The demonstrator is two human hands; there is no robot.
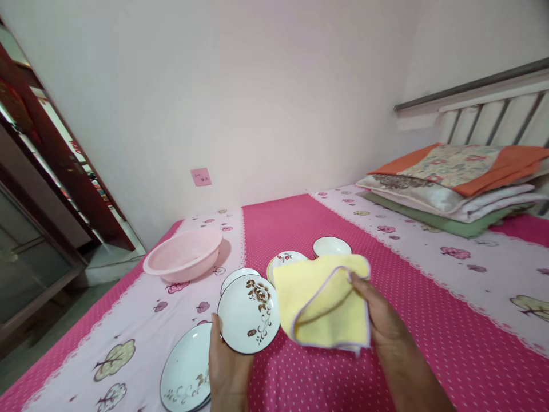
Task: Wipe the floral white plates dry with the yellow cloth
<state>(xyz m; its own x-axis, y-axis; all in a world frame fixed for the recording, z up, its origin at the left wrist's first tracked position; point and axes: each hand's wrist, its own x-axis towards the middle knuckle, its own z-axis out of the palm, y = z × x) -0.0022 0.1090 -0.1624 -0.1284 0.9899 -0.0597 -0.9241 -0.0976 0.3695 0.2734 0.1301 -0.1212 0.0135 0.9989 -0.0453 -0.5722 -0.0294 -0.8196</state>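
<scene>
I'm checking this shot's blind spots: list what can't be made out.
Head view:
Pink rectangular paper note: writing too small.
White round dish with red flowers: partly hidden by the yellow purple-edged cloth.
Left hand: fingers partly hidden behind the round brown-flowered white plate.

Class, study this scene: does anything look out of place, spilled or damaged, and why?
Several plates and a pink basin sit on a bedspread, an unusual spot for tableware. No spill or breakage shows.
</scene>
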